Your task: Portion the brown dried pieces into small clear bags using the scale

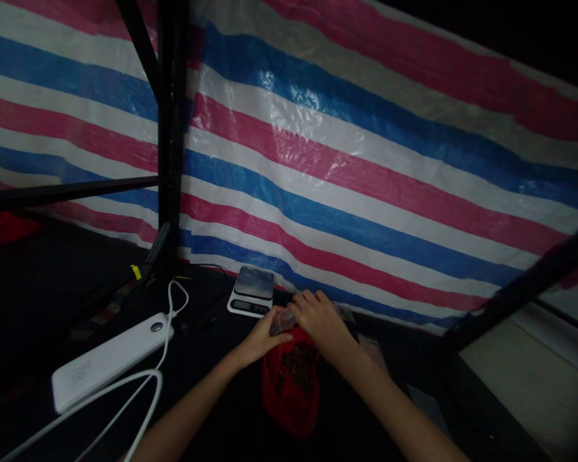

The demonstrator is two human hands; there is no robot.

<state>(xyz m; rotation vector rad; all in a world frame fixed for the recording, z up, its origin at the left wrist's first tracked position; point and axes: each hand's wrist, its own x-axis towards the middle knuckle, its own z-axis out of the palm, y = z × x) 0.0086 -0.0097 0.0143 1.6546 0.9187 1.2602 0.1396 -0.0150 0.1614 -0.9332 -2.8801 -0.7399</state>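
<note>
My left hand (260,340) and my right hand (319,319) meet above a red plastic bag (291,401) lying on a dark tabletop (207,410). Dark brown pieces (297,367) show inside the bag. Both hands pinch a clear plastic bag (283,322) at the red bag's top, and its lower part is hidden. Just beyond my left hand stands a white digital kitchen scale (250,292) with a metal plate, not touched by either hand.
A white power bank (110,362) with a looped white cable (171,327) lies left of my arms. Red, white and blue striped tarpaulin (347,160) forms the back wall. Black metal frame posts (171,128) stand at the back left, and a red cloth (4,228) lies far left.
</note>
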